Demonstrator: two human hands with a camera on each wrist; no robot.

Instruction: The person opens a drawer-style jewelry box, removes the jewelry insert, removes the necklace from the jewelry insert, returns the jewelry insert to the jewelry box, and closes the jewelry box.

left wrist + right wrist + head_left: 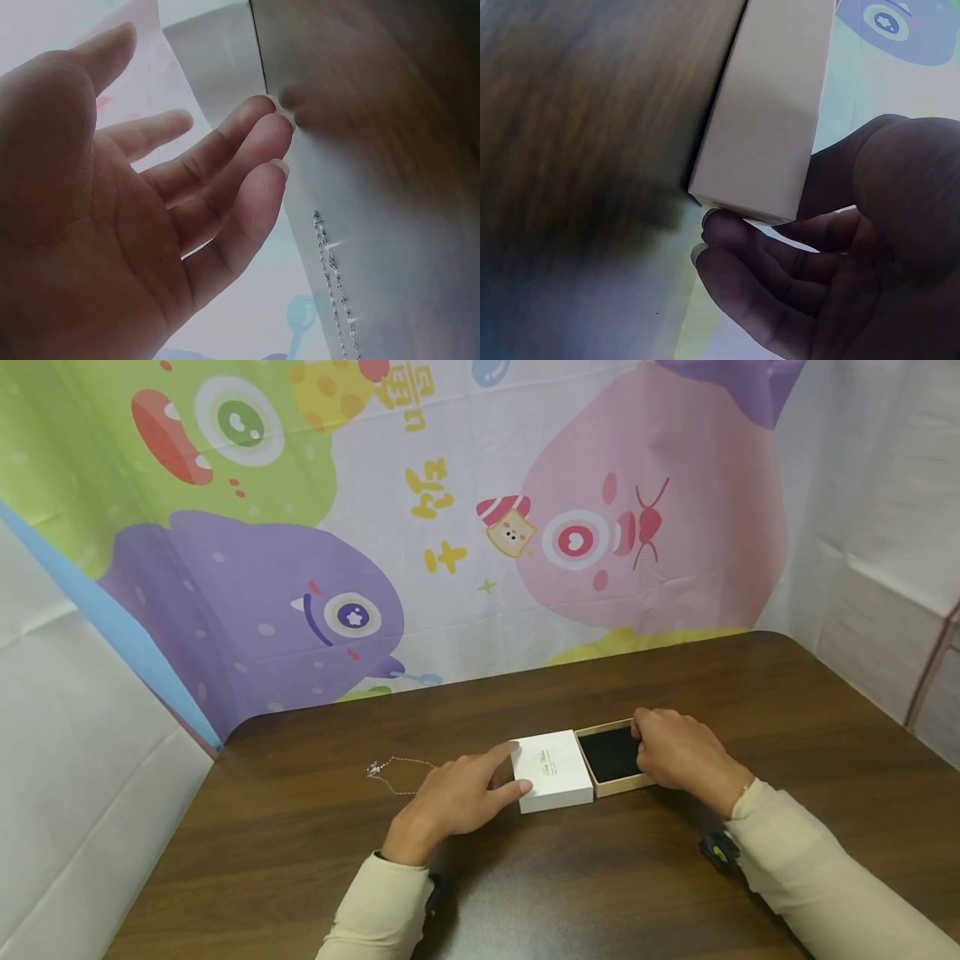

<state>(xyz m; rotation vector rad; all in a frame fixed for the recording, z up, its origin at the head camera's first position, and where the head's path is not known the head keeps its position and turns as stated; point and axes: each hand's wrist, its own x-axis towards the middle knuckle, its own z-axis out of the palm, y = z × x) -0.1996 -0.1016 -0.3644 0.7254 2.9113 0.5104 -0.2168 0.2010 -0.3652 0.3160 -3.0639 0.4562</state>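
Note:
A white box sleeve (553,770) with small gold lettering lies flat on the table. Against its right side sits a tan box tray (628,786) with a black pad (609,755) inside. My left hand (463,792) is at the sleeve's left end, thumb and index finger spread by its edge; the left wrist view shows its fingers loosely extended. My right hand (678,750) pinches the tray's right end, thumb on the inner side and fingertips around the outer corner (746,214). A thin silver chain necklace (397,775) lies left of my left hand, which partly hides it.
The brown wooden table (300,868) has rounded back corners. Behind it hangs a cloth backdrop (465,635) with cartoon monsters, and pale panels stand at both sides. Dark wrist cameras (722,852) sit under both sleeves.

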